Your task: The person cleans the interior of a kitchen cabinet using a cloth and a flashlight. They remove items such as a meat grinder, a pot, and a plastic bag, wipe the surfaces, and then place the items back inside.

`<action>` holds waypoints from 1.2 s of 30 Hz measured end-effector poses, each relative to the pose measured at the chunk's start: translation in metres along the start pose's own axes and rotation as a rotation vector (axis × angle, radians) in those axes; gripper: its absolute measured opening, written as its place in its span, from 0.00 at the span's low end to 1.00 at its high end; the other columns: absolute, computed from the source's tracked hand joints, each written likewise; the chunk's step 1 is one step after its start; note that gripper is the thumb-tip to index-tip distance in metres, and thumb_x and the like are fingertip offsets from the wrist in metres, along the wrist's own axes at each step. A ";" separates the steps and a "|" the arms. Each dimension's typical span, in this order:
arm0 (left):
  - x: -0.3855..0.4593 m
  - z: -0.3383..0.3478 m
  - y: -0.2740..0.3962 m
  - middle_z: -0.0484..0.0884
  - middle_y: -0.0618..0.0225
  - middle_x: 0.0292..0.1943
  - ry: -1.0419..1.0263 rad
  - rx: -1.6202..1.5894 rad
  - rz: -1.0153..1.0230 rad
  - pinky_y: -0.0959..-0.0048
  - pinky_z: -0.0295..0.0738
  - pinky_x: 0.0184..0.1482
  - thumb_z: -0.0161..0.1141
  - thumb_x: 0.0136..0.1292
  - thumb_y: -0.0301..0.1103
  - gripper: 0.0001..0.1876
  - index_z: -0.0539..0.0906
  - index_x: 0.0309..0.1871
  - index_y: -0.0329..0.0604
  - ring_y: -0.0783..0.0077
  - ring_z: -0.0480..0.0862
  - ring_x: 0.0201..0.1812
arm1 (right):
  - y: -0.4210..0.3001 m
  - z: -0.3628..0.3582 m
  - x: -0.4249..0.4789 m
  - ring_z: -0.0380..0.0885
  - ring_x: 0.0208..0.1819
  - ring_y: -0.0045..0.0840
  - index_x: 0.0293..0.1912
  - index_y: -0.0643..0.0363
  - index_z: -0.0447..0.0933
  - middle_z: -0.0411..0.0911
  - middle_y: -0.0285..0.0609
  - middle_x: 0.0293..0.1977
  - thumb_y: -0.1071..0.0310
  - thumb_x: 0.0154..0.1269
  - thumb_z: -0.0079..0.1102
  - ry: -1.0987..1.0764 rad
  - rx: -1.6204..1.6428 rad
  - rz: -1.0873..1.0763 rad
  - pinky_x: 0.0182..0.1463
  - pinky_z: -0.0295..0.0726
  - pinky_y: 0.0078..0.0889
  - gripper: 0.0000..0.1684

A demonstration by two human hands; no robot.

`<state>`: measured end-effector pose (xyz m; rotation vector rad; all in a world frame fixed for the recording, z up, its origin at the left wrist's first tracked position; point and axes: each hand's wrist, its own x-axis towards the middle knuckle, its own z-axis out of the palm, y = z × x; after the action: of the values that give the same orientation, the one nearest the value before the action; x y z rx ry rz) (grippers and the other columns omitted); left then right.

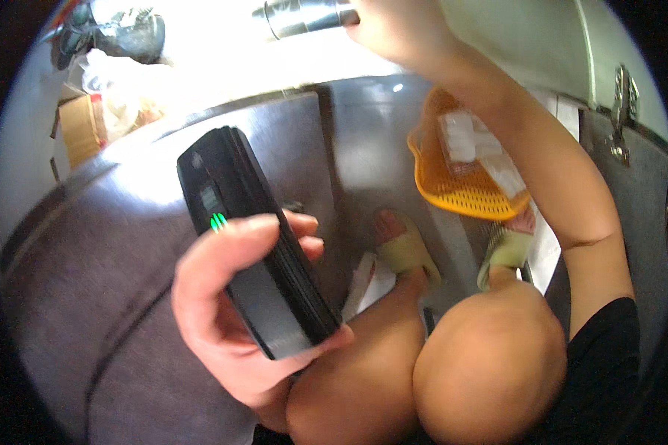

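My left hand (197, 300) is wrapped around a black handheld electronic device (273, 306). Its thumb rests across the upper face, beside several small lit green bars, and fingertips show past the far side. The device's exact kind is unclear. At the top edge of the view, my right hand (395, 30) is at the dark end of a shiny metal cylinder (306, 16). The fingers there are partly cut off and washed out by glare, but they appear closed on that end. The cylinder lies sideways, pointing left.
A yellow perforated plastic basket (462, 208) holding clear packets (462, 139) is below my right forearm. Dark shoes (131, 36), a plastic bag (111, 72) and a cardboard box (79, 128) are at upper left. A metal handle (620, 122) is at right; a dark cable (97, 367) runs lower left.
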<state>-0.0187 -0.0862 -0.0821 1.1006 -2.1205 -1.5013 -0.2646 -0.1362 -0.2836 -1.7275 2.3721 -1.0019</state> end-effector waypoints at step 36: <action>-0.111 -0.012 0.154 0.79 0.66 0.53 0.072 -0.499 0.406 0.77 0.79 0.49 0.71 0.68 0.30 0.19 0.76 0.59 0.44 0.78 0.80 0.49 | -0.172 -0.379 -0.165 0.80 0.57 0.22 0.65 0.60 0.74 0.82 0.38 0.54 0.69 0.58 0.77 -0.036 1.366 0.214 0.65 0.77 0.32 0.36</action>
<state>-0.0008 0.0112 0.0802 0.5028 -1.6514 -1.6227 -0.2061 0.1557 0.0503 -0.8714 1.1077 -1.8104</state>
